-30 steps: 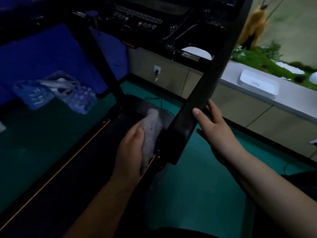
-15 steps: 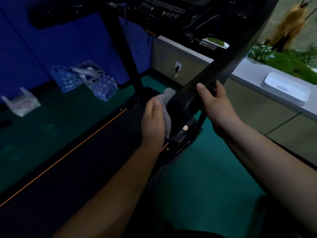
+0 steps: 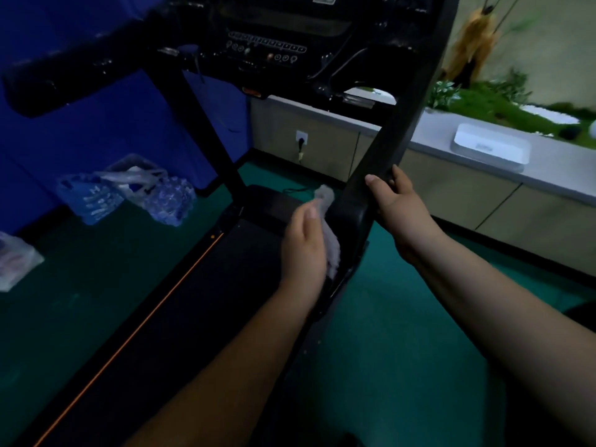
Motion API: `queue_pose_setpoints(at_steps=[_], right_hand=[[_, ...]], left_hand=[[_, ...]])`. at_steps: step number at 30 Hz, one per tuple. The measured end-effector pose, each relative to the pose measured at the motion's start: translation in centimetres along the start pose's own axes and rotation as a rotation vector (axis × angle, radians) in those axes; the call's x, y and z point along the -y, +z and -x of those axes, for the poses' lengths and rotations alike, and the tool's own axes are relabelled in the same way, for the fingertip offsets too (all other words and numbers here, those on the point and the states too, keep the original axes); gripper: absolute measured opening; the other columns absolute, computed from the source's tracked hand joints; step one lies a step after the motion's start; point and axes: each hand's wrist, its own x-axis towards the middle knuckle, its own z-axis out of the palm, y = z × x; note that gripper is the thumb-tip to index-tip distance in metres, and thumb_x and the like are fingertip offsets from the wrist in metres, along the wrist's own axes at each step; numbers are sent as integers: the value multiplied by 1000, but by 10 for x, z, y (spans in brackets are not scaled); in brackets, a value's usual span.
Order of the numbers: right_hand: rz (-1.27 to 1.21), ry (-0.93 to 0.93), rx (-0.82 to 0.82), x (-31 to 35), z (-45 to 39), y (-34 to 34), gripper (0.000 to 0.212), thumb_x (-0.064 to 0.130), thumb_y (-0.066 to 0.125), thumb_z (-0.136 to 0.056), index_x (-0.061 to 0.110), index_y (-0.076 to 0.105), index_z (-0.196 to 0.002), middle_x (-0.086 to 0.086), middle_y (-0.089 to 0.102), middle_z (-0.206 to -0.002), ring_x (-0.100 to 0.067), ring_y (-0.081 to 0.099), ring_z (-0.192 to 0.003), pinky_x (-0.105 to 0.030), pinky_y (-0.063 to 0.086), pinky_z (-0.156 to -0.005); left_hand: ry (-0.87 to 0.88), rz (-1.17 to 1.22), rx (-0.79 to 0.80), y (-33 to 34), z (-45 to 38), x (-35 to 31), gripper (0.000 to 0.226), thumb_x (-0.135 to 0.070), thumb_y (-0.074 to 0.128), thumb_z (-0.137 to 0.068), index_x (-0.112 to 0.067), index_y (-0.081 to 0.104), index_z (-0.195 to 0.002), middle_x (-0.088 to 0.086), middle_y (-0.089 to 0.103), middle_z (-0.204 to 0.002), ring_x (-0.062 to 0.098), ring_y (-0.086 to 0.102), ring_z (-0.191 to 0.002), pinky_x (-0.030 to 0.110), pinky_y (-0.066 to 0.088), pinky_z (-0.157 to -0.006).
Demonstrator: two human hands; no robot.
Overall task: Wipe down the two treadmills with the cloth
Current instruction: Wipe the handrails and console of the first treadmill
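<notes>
My left hand [image 3: 304, 243] presses the cloth [image 3: 329, 227], fingers curled over it, against the inner face of the treadmill [image 3: 200, 311] post [image 3: 387, 150]. My right hand [image 3: 398, 208] grips that post's outer edge, thumb on top. Beyond the hands: console [image 3: 267, 46]; right, a counter [image 3: 548, 166].

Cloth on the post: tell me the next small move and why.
Probably slide the cloth up the post toward the console. The left hand presses it against the post's lower part, the right hand grips the post just above, and a long stretch above looks unwiped.
</notes>
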Motion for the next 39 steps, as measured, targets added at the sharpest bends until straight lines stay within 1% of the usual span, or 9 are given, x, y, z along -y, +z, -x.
queue_pose_setpoints(at_steps=[5, 12, 18, 22, 25, 28, 32, 36, 39], right_hand=[[-37, 0, -107, 2, 10, 10, 100, 66, 62, -58, 29, 33, -146, 6, 54, -138, -13, 55, -121, -40, 43, -107], [-73, -22, -148, 7, 24, 17, 75, 51, 59, -75, 28, 39, -144, 8, 59, -131, -7, 59, -114, -40, 46, -104], [-48, -16, -208, 5, 15, 18, 83, 53, 61, -66, 27, 41, -142, 3, 60, -129, -11, 59, -115, -41, 44, -106], [17, 7, -190, 11, 4, 14, 90, 64, 64, -58, 37, 40, -140, 6, 60, -130, -11, 59, -117, -38, 45, -105], [40, -17, -155, 22, -5, 12, 70, 54, 66, -65, 38, 48, -132, 10, 67, -117, -10, 65, -106, -39, 51, -98], [85, -47, -164, 29, -9, 11, 39, 36, 66, -80, 40, 56, -117, 11, 70, -106, -10, 67, -98, -42, 53, -94], [167, -42, -221, 36, -17, 9, 32, 31, 67, -83, 37, 57, -113, 12, 68, -101, -6, 65, -94, -37, 53, -91], [279, -12, -286, 49, -31, 10, 33, 33, 70, -78, 27, 59, -109, 7, 68, -98, -10, 66, -88, -35, 55, -83], [447, 26, -348, 54, -42, 13, 56, 54, 64, -62, 22, 61, -107, -7, 66, -106, -21, 65, -94, -38, 54, -86]], left_hand=[[146, -37, 26, -8, 24, 9, 38, -17, 41, -101, -21, 47, -139, -5, 41, -138, -2, 43, -116, -5, 30, -86], [-40, 80, 413, -15, -55, -23, 31, -21, 40, -103, -17, 59, -128, 12, 63, -124, 20, 61, -112, 26, 51, -88], [-217, 123, 463, -13, -64, 1, 36, -32, 45, -100, -23, 56, -133, 6, 65, -125, 26, 63, -113, 48, 45, -103], [-85, 81, 430, -25, -50, -8, 30, -23, 43, -103, -35, 59, -125, -8, 69, -83, -1, 65, -69, 14, 51, -60], [53, 76, 450, -11, -66, -37, 31, -17, 44, -102, -35, 59, -123, -21, 61, -112, -19, 55, -99, 1, 42, -84], [70, 100, 496, 13, -92, -56, 34, -15, 45, -101, -27, 59, -129, -3, 60, -131, 4, 57, -118, 23, 45, -103], [23, 51, 493, 25, -110, -49, 38, -14, 42, -102, -16, 49, -139, 2, 56, -136, 5, 54, -121, 6, 41, -94], [-2, -79, 588, 12, -113, -38, 40, -17, 40, -103, -19, 43, -143, -2, 57, -131, -22, 52, -91, -6, 36, -75], [17, -143, 641, -1, -122, -32, 39, -17, 47, -101, -22, 49, -139, -6, 57, -132, -5, 53, -114, -4, 36, -83]])
